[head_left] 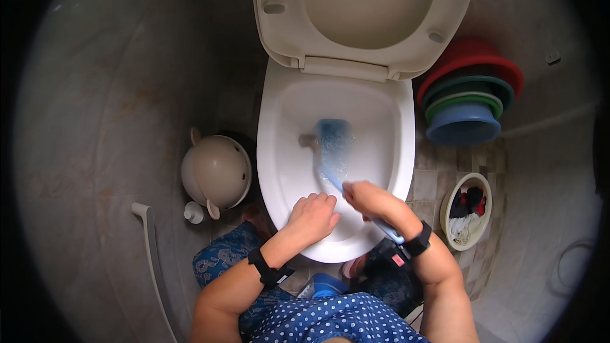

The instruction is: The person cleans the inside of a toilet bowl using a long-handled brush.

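In front of me is a white toilet bowl [401,133] with its seat and lid [368,0] raised. Bluish water [333,134] lies in the bottom of the bowl. My right hand [372,200] is closed around the light blue handle of a toilet brush [391,232]; the handle slants down into the bowl, and the brush's far end is blurred. A greyish shape beside the water could be its head or a shadow; I cannot tell. My left hand [311,218] is at the front of the bowl with fingers curled, and nothing shows in it.
A rounded cream bin [216,171] stands left of the toilet, beside a small white bottle [194,213]. Stacked basins, with a blue one [464,124] in front, sit at the right. Nearer is a cream tub [486,200] of cloths. A pale grab bar [151,241] runs along the left wall.
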A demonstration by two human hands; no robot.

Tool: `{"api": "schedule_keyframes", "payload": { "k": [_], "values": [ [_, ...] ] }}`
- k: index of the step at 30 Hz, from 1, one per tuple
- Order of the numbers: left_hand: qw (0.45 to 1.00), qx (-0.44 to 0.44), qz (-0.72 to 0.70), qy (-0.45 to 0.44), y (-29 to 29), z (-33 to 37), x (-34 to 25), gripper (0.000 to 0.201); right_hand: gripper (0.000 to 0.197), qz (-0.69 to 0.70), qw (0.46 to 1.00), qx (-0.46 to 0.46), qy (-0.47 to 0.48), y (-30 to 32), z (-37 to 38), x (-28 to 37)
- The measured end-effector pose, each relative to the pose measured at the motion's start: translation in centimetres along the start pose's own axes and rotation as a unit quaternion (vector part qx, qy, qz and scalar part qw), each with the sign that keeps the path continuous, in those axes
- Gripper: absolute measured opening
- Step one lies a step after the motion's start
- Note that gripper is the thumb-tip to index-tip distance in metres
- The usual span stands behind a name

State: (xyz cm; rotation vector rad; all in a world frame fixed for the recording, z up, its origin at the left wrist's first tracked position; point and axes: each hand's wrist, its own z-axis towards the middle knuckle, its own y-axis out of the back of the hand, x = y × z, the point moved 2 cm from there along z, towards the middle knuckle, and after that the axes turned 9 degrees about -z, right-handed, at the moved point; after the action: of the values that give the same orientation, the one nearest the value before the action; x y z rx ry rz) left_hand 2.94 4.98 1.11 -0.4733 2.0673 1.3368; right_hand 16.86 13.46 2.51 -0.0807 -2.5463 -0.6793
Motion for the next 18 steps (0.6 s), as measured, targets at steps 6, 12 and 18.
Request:
{"api": "schedule_keyframes", "payload": {
  "k": [6,12,18],
  "values": [
    [0.999,-0.040,-0.018,-0.014,0.1,0.0,-0.3,0.042,0.026,0.020,0.999,-0.048,0.008,-0.1,0.5,-0.1],
    [0.992,-0.097,-0.048,-0.058,-0.4,0.6,-0.3,0.054,0.027,0.115,0.982,-0.149,-0.005,1.1,-0.6,-0.1],
    [0.989,-0.125,-0.055,-0.066,-0.3,0.4,-0.6,0.059,0.062,0.051,0.949,-0.282,0.129,-1.1,-2.1,-2.0]
  ]
}}
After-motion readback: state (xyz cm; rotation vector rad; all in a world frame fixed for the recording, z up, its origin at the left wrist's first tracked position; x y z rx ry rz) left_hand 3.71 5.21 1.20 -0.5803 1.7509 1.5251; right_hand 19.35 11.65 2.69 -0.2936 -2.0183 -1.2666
